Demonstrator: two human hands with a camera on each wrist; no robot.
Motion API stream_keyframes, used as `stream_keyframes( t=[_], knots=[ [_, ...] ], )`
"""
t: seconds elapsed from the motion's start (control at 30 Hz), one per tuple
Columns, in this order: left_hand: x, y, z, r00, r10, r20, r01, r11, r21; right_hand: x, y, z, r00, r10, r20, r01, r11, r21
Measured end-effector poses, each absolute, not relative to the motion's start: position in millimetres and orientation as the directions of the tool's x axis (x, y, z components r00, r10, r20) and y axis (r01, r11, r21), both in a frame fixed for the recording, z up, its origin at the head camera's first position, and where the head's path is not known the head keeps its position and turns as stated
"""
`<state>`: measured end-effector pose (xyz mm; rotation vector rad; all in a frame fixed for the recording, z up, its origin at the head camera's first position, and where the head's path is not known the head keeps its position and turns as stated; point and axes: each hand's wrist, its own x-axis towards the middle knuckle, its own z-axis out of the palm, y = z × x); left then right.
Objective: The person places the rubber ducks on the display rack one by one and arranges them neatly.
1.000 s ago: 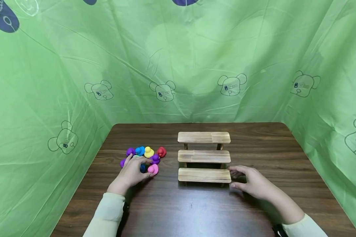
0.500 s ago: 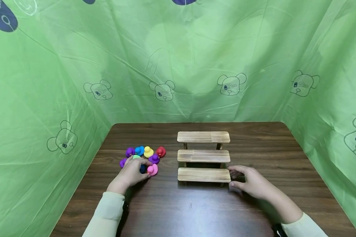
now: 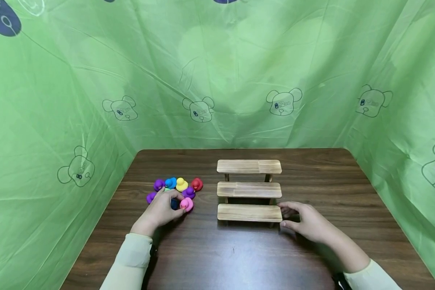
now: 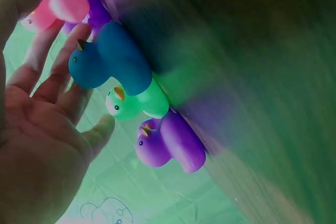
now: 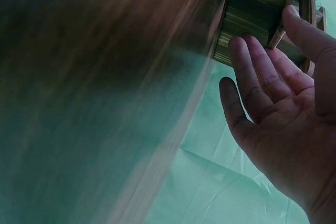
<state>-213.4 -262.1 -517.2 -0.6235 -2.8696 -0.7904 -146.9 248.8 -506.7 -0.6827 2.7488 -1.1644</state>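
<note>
In the head view my left hand (image 3: 160, 209) is over a cluster of small rubber ducks at the table's left. Its thumb and forefinger pinch a pink rubber duck (image 3: 186, 204). Under the palm side stand a dark blue duck (image 4: 113, 59), a light green duck (image 4: 137, 102) and a purple duck (image 4: 170, 142). My right hand (image 3: 308, 222) is at the right end of a three-tier wooden stand (image 3: 249, 212), fingers loosely extended. In the right wrist view, the thumb and fingertips lie against or very near the lowest board's end; contact is unclear.
Behind the left hand are a blue duck (image 3: 170, 183), a yellow duck (image 3: 181, 184), a red duck (image 3: 197, 184) and more purple ones. The dark wooden table (image 3: 235, 257) meets a green curtain (image 3: 239, 72) around its back and sides.
The left thumb and forefinger have closed in on the pink duck, which has shifted very slightly away from me. The right hand and the stand have stayed in place.
</note>
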Motion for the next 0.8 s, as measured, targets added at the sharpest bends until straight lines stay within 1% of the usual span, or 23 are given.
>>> stream_keyframes(
  t=[0.17, 0.4, 0.57, 0.67, 0.8],
  knots=[
    [-214, -261, -516, -0.913, 0.341, 0.222, 0.407, 0.747, 0.526, -147, 249, -508, -0.898, -0.427, 0.104, -0.371, 0.611, -0.699],
    [-211, -260, -512, -0.915, 0.311, 0.256, 0.402, 0.729, 0.553, -147, 248, -509, -0.902, -0.417, 0.108, -0.366, 0.611, -0.702],
    [-210, -260, -512, -0.917, 0.304, 0.26, 0.4, 0.699, 0.593, -147, 248, -509, -0.902, -0.416, 0.114, -0.372, 0.615, -0.695],
    [-207, -258, -511, -0.923, 0.299, 0.241, 0.382, 0.661, 0.646, -148, 248, -509, -0.902, -0.416, 0.115, -0.373, 0.617, -0.693],
    [-202, -250, -504, -0.924, 0.309, 0.224, 0.368, 0.565, 0.739, -148, 248, -509, -0.902, -0.414, 0.119, -0.375, 0.619, -0.69]
  ],
)
